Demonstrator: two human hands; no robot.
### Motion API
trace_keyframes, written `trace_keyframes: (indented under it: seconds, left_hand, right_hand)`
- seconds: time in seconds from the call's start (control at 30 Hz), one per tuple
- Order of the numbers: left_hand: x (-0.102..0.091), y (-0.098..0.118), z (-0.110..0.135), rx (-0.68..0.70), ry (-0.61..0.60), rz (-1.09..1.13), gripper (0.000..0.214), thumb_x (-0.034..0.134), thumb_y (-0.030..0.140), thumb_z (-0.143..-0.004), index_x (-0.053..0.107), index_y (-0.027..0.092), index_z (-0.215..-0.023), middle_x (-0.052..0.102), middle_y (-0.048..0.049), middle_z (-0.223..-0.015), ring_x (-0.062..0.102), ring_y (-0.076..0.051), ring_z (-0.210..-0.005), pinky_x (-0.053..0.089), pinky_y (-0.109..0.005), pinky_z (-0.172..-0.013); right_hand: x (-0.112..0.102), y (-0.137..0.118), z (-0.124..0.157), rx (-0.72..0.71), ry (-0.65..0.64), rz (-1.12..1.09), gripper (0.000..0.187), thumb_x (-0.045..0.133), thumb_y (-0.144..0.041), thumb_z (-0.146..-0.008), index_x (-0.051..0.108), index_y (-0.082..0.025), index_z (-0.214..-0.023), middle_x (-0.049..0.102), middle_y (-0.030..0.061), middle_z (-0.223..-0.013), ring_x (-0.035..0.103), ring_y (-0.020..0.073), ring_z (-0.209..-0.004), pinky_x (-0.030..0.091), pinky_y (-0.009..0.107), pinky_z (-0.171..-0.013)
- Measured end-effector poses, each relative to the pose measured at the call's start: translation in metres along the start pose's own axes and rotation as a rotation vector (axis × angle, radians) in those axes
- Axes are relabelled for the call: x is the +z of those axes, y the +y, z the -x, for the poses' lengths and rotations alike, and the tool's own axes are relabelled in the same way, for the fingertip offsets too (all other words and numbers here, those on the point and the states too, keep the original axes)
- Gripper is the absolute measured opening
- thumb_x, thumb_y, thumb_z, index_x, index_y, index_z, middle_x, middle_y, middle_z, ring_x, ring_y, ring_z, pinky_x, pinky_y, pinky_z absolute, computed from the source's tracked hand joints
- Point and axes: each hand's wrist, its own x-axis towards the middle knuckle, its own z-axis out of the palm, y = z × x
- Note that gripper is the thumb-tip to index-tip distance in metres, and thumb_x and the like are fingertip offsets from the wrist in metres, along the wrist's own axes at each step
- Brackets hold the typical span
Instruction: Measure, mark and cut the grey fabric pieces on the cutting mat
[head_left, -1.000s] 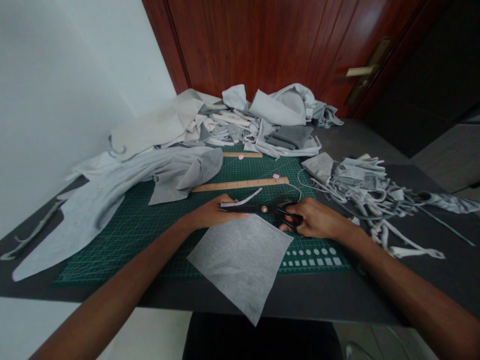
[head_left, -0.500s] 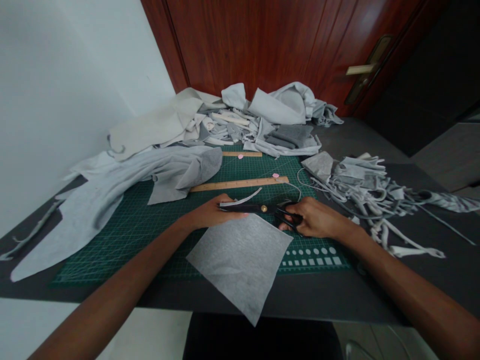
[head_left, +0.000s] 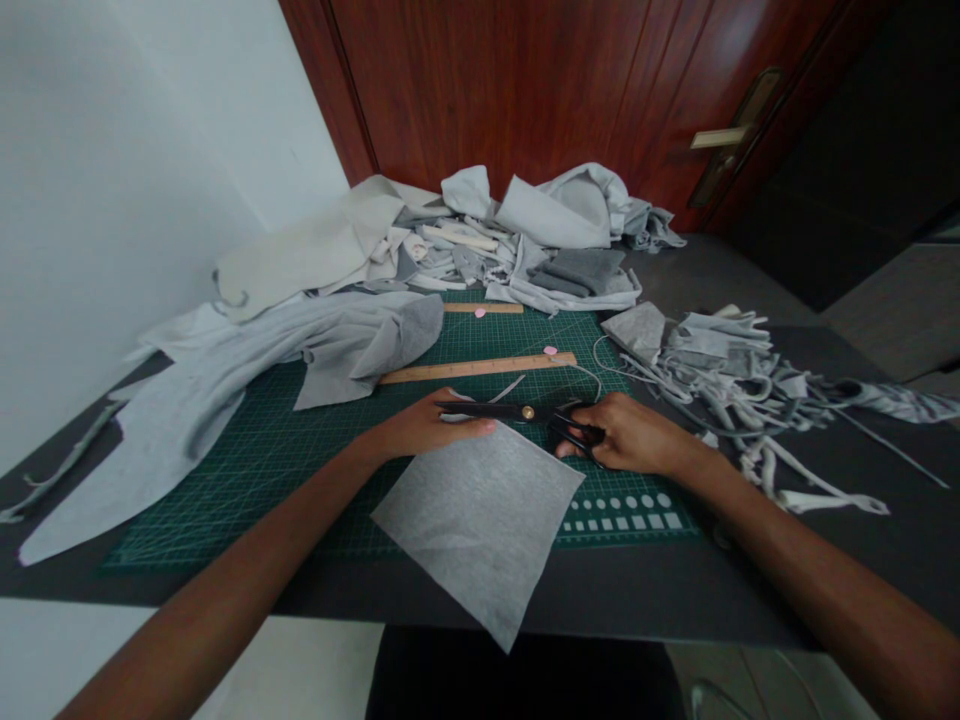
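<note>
A: Surface?
B: Green cutting mat (head_left: pixel 262 450), grey fabric square (head_left: pixel 480 520) on its near side.
A: Hands?
B: Left hand (head_left: pixel 424 428) flat, fingers spread on the square's far edge, gripping nothing. Right hand (head_left: pixel 630 435) wrapped around the handles of the scissors (head_left: pixel 525 412), blades along that edge. Thin strip (head_left: pixel 510 388) just beyond.

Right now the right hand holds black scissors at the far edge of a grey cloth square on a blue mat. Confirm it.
Wrong colour: the head view shows the mat is green, not blue. The right hand does hold the black scissors at the far edge of the grey cloth square.
</note>
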Motion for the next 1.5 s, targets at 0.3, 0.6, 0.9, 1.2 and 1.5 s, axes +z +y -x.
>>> trace_keyframes:
  seconds: [0.3, 0.6, 0.9, 1.2, 1.5]
  left_hand:
    - [-0.019, 0.003, 0.005, 0.006, 0.16, 0.026, 0.082, 0.03, 0.077, -0.094, 0.072, 0.017, -0.058, 0.066, -0.0048, -0.055, 0.058, -0.017, -0.055, 0.046, -0.028, -0.058]
    - [-0.033, -0.003, 0.002, 0.088, 0.406, 0.224, 0.054, 0.04, 0.056, -0.098, 0.067, 0.017, -0.073, 0.068, -0.0058, -0.065, 0.056, -0.017, -0.059, 0.043, -0.029, -0.058]
    - [-0.043, -0.011, 0.005, 0.286, 0.2, -0.075, 0.021, 0.044, 0.026, -0.095, 0.061, 0.018, -0.086, 0.068, -0.0041, -0.086, 0.059, -0.017, -0.078, 0.045, -0.028, -0.074]
    - [-0.043, -0.02, 0.003, 0.311, -0.008, -0.371, 0.031, 0.057, 0.04, -0.098, 0.072, 0.018, -0.113, 0.072, -0.0057, -0.095, 0.066, -0.019, -0.088, 0.048, -0.027, -0.083]
    - [-0.045, -0.021, 0.003, 0.2, 0.143, -0.235, 0.035, 0.059, 0.044, -0.094, 0.072, 0.018, -0.114, 0.074, -0.0079, -0.107, 0.066, -0.019, -0.089, 0.048, -0.026, -0.075]
  right_hand:
    - [0.0, 0.006, 0.002, 0.166, 0.212, -0.071, 0.054, 0.059, -0.063, -0.092, 0.063, -0.016, -0.064, 0.051, -0.0017, -0.051, 0.04, 0.0095, -0.045, 0.025, 0.024, -0.046]
    - [-0.002, 0.012, 0.002, 0.246, 0.315, -0.031, 0.056, 0.059, -0.067, -0.089, 0.066, -0.015, -0.067, 0.052, -0.0003, -0.053, 0.043, 0.0111, -0.046, 0.029, 0.025, -0.048]
    - [-0.007, 0.02, 0.0, 0.294, 0.385, 0.025, 0.054, 0.057, -0.067, -0.089, 0.058, -0.019, -0.064, 0.058, 0.0025, -0.055, 0.049, 0.0141, -0.048, 0.033, 0.027, -0.051]
    - [-0.006, 0.024, 0.0, 0.392, 0.439, 0.139, 0.033, 0.06, -0.047, -0.087, 0.058, -0.02, -0.069, 0.064, 0.0039, -0.061, 0.058, 0.0165, -0.053, 0.036, 0.027, -0.052]
    - [-0.011, 0.023, 0.0, 0.412, 0.575, 0.024, 0.035, 0.062, -0.052, -0.083, 0.054, -0.022, -0.067, 0.063, 0.0028, -0.058, 0.056, 0.016, -0.05, 0.038, 0.027, -0.05]
